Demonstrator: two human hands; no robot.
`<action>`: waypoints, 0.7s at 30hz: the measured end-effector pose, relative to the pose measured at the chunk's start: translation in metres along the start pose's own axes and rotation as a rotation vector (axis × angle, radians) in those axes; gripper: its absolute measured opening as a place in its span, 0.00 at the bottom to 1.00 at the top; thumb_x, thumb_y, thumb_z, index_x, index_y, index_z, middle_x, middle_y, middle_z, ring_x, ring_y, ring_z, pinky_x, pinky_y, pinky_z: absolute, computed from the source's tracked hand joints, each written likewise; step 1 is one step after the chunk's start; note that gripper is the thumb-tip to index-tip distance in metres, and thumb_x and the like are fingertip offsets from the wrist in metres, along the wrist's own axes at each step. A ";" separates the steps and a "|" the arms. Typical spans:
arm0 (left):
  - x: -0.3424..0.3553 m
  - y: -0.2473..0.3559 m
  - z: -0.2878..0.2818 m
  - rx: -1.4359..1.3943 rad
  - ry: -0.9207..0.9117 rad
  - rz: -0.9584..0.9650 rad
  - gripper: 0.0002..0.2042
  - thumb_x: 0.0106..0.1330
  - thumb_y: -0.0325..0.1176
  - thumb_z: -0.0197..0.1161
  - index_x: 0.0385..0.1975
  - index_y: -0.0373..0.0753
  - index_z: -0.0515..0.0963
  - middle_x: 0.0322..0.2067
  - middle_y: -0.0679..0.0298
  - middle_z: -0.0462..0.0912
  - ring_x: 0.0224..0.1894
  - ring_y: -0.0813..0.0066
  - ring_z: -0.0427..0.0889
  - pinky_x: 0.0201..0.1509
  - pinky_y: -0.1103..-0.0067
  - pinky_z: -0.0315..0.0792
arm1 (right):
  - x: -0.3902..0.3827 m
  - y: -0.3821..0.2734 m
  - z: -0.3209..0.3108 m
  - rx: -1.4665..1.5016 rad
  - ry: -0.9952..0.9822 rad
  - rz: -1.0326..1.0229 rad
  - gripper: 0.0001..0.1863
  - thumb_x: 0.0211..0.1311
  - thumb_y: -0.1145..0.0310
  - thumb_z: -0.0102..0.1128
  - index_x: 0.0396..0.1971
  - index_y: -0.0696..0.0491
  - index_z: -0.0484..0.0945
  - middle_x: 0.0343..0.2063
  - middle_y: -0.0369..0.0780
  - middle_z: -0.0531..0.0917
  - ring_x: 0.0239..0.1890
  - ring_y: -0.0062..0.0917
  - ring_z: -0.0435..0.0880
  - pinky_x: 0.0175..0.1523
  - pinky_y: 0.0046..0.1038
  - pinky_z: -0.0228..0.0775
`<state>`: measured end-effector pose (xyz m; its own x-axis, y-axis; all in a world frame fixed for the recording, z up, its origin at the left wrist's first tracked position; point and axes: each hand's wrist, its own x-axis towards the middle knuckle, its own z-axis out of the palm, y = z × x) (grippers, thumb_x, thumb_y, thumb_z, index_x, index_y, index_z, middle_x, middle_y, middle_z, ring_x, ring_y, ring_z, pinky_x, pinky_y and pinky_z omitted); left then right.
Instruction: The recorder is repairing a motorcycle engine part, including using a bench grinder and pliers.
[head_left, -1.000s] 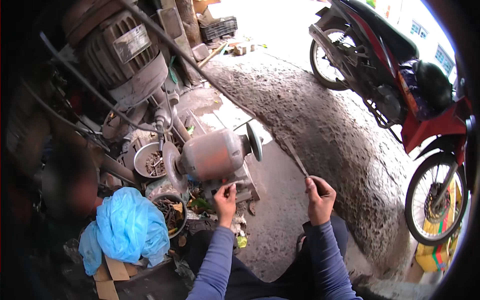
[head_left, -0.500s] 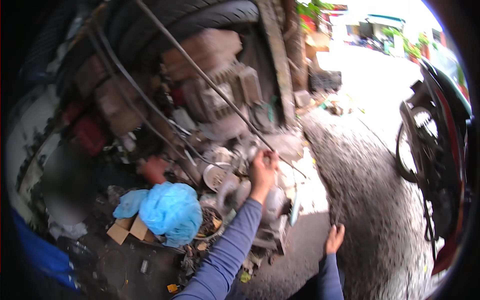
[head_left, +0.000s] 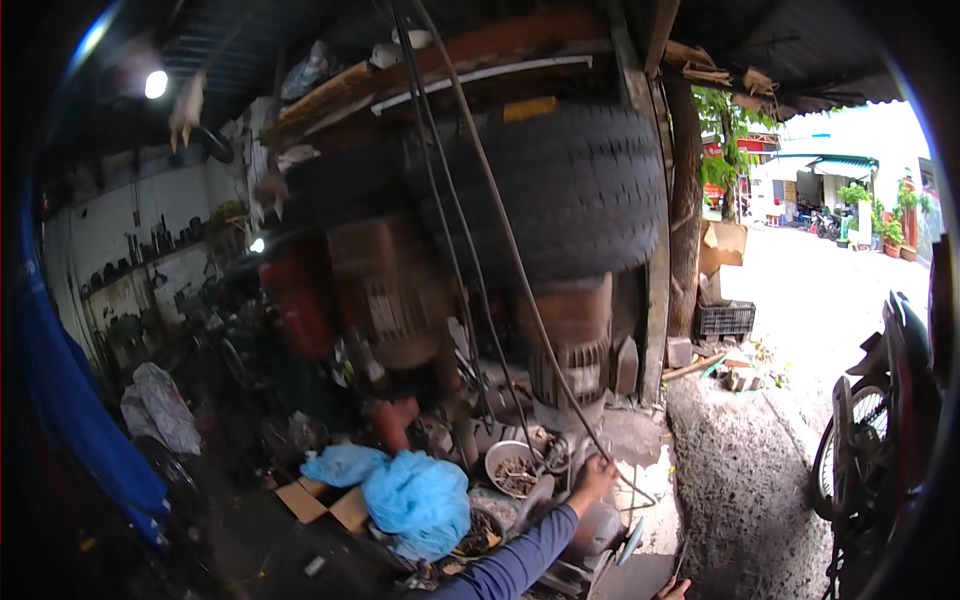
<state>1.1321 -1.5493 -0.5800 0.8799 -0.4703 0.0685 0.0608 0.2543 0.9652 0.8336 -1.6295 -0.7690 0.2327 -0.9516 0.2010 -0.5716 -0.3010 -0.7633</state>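
I have the bag [head_left: 415,500] left of the grinder [head_left: 600,525], a bowl [head_left: 490,468] behind and between them, the motor [head_left: 575,372] farther back below the tyres [head_left: 560,190], the motorbike [head_left: 890,430] far right.

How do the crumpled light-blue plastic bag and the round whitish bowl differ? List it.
The crumpled light-blue plastic bag is irregular in shape; the round whitish bowl has a clear rim. The bag looks larger than the bowl. The bowl openly shows small brownish bits; the bag shows no contents. Both appear left of the left hand.
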 end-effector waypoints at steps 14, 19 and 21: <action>-0.300 0.405 -0.095 0.001 0.003 -0.048 0.11 0.68 0.36 0.61 0.42 0.36 0.77 0.31 0.66 0.83 0.33 0.79 0.82 0.39 0.82 0.76 | -0.017 -0.376 -0.291 0.419 -0.249 -0.398 0.11 0.66 0.65 0.55 0.36 0.59 0.72 0.24 0.46 0.77 0.25 0.31 0.76 0.30 0.32 0.68; -0.325 0.594 -0.106 0.204 0.546 0.773 0.21 0.54 0.31 0.72 0.45 0.38 0.69 0.32 0.64 0.77 0.32 0.77 0.76 0.35 0.79 0.73 | -0.010 -0.558 -0.371 0.570 -0.236 -0.965 0.05 0.60 0.77 0.53 0.33 0.62 0.76 0.24 0.47 0.75 0.23 0.39 0.75 0.29 0.35 0.66; -0.324 0.641 -0.085 0.283 0.466 1.025 0.34 0.52 0.35 0.75 0.55 0.39 0.61 0.42 0.59 0.74 0.41 0.73 0.75 0.40 0.78 0.74 | -0.024 -0.642 -0.417 0.658 -0.350 -1.023 0.06 0.56 0.81 0.52 0.32 0.62 0.77 0.24 0.48 0.76 0.22 0.41 0.77 0.27 0.34 0.67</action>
<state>0.9264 -1.1626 -0.0051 0.5476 0.2180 0.8079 -0.8363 0.1102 0.5371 0.8672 -1.4393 -0.0277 0.5883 -0.2050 0.7822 0.4673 -0.7032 -0.5359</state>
